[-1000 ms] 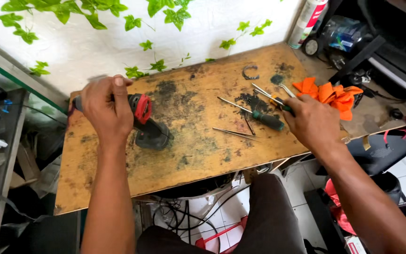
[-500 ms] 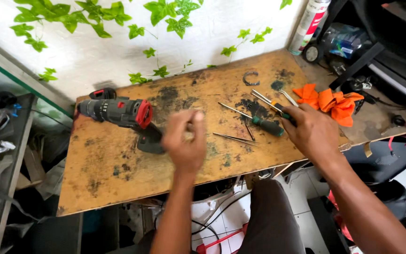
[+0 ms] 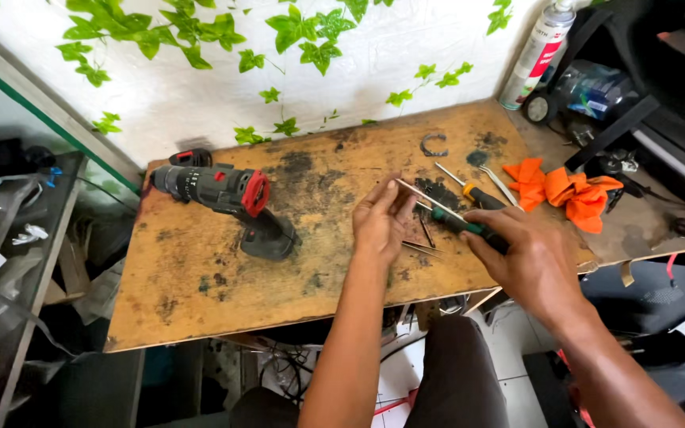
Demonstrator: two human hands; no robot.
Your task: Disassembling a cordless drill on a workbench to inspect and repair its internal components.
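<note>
Both hands (image 3: 457,238) closed on a green-handled screwdriver (image 3: 460,225), thin shiny shaft, tilted.

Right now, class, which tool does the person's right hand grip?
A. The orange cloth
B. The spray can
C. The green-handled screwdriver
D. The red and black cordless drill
C. The right hand closes around the green-handled screwdriver, while the left hand pinches near its shaft tip; the cordless drill, spray can and orange cloth lie untouched.

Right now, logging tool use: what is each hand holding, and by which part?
Right hand grips the green-handled screwdriver by its handle; left hand pinches its thin metal shaft near the tip.
</note>
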